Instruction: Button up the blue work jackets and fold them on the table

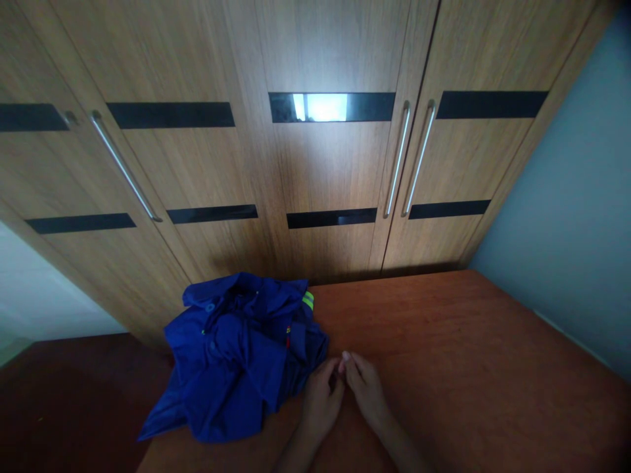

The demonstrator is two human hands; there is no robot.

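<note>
A crumpled blue garment [231, 368] lies in a loose heap on the reddish-brown wooden tabletop [473, 355]. Buttons, a red mark and a yellow-green reflective strip show on its cloth. Just beside its right edge is my left hand [321, 397], fingers curled in toward the thumb. My right hand [367, 392] meets it from the right, its fingers pressed together and its tips touching those of my left hand. I see nothing held in either hand. The undersides of the fingers are partly hidden.
Behind the table stands a wooden wardrobe [330, 164] with dark strips and long metal handles [397, 161]. A pale blue-grey wall [562, 236] bounds the right side. Dark floor [73, 394] shows past the table's left edge.
</note>
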